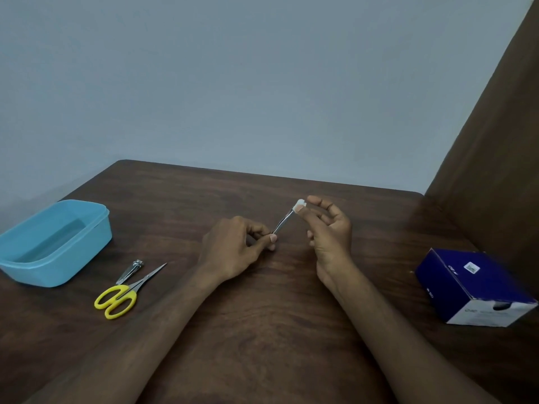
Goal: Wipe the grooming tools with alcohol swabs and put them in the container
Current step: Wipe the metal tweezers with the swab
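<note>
Tweezers (283, 223) slanting up-right between hands

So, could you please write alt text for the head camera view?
A left hand holds metal tweezers while the right hand pinches a white swab on their tip, above a dark wooden table. At left lie a blue container, nail clippers and yellow scissors; a blue box sits at right.
</note>
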Available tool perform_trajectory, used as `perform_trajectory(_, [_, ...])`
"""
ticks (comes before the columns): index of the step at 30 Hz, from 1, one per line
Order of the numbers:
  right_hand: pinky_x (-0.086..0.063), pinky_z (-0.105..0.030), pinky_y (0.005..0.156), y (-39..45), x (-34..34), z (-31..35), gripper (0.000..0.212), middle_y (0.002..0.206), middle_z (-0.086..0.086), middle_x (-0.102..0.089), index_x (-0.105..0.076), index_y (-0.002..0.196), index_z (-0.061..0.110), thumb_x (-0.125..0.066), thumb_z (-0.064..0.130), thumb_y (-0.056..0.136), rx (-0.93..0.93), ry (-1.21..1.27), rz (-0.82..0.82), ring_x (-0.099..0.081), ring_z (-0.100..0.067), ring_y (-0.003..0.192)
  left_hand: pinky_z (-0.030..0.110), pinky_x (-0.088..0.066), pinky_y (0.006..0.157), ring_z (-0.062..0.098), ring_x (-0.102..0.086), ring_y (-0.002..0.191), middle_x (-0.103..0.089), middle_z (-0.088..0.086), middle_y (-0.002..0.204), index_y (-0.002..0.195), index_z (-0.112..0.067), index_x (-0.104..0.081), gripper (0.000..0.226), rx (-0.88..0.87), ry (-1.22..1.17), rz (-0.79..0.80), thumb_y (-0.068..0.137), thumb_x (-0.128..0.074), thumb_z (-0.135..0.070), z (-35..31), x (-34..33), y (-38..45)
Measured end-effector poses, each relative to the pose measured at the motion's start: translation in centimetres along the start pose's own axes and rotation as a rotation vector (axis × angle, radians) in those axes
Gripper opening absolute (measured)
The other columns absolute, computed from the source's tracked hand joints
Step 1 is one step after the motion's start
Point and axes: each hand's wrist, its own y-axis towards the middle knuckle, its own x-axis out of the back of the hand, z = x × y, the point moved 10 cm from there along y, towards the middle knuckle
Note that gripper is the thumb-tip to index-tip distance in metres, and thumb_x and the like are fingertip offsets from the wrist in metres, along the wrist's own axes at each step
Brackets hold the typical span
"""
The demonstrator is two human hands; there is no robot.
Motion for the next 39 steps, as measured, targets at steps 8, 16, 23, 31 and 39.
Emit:
perform_trajectory(8, [-0.039, -0.016, 0.043, 0.3, 0.2, -0.8, 0.011, 0.084, 0.01, -0.08, -0.079, 0.096, 0.016, -0.086, 0.015, 0.088, -0.034, -0.057, 0.003, -0.05, -0.002, 0.047, 0.026, -0.049, 0.066, 0.0, -0.07, 0.057, -0.076, -0.029, 0.092, 0.098, -0.044, -0.072, 0.023, 0.036, -0.176, 0.0, 0.11, -0.053, -0.046, 0.7, -0.4, 0.2])
perform_trajectory(16, [-0.058, -0.025, 0.062, -0.3, -1.3, -1.1, 0.012, 0.095, -0.012, -0.08, -0.071, 0.088, 0.007, -0.081, 0.001, 0.088, -0.073, -0.01, 0.115, -0.067, -0.012, 0.066, 0.027, -0.05, 0.064, 0.003, -0.07, 0.055, -0.076, -0.029, 0.098, 0.104, -0.041, -0.073, 0.025, 0.008, -0.233, -0.002, 0.113, -0.05, -0.037, 0.3, -0.1, 0.2])
perform_trajectory(23, [-0.063, -0.023, 0.079, -0.5, -1.9, -1.3, 0.011, 0.092, -0.011, -0.082, -0.073, 0.102, 0.002, -0.076, -0.004, 0.093, -0.069, 0.095, 0.16, -0.079, -0.016, 0.087, 0.035, -0.06, 0.069, 0.004, -0.069, 0.054, -0.077, -0.028, 0.097, 0.106, -0.043, -0.073, 0.024, -0.011, -0.263, -0.018, 0.112, -0.051, -0.035, 0.2, 0.1, 0.2])
perform_trajectory(31, [-0.064, -0.029, 0.078, -0.1, -1.4, -1.3, 0.02, 0.087, -0.01, -0.082, -0.072, 0.102, 0.006, -0.08, -0.006, 0.088, -0.043, 0.044, 0.112, -0.079, -0.018, 0.079, 0.041, -0.062, 0.07, 0.006, -0.069, 0.053, -0.078, -0.027, 0.098, 0.101, -0.046, -0.072, 0.025, -0.017, -0.264, -0.03, 0.112, -0.052, -0.035, 0.2, 0.2, 0.3])
perform_trajectory(39, [-0.06, -0.025, 0.07, -0.2, -0.8, -0.8, 0.02, 0.088, -0.002, -0.082, -0.078, 0.095, 0.015, -0.093, 0.017, 0.081, 0.043, -0.082, 0.053, -0.074, -0.012, 0.07, 0.038, -0.062, 0.066, 0.006, -0.069, 0.052, -0.078, -0.027, 0.099, 0.102, -0.043, -0.074, 0.023, -0.051, -0.267, -0.031, 0.112, -0.055, -0.034, -0.1, 0.1, 0.3])
